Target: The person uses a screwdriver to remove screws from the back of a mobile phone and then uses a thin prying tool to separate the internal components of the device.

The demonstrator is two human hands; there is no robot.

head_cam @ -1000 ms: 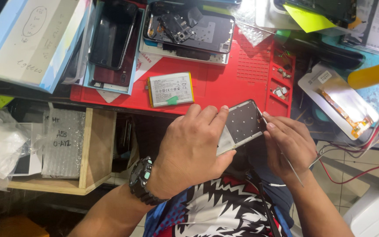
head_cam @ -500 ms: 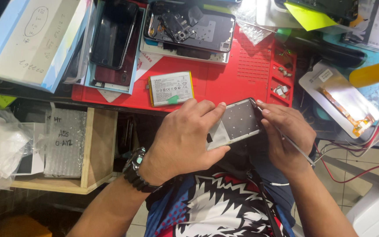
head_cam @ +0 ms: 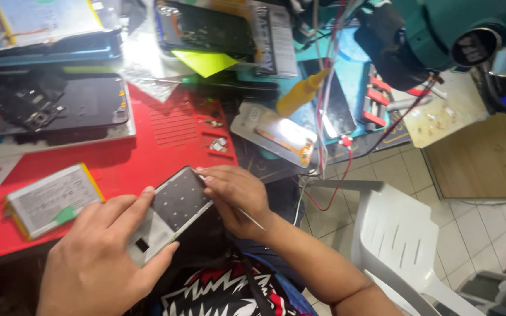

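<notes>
Gripping a phone panel (head_cam: 174, 210), hands (head_cam: 98, 257) apply tweezers (head_cam: 247, 215).

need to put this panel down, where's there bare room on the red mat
The clearest bare patch of the red mat lies between the flat battery, the dark opened phone and the small screws. Beyond the mat's right edge, cables and parts crowd the bench.

A battery (head_cam: 51, 201) lies on the mat (head_cam: 165, 146), left of the phone panel (head_cam: 174, 208).
</notes>
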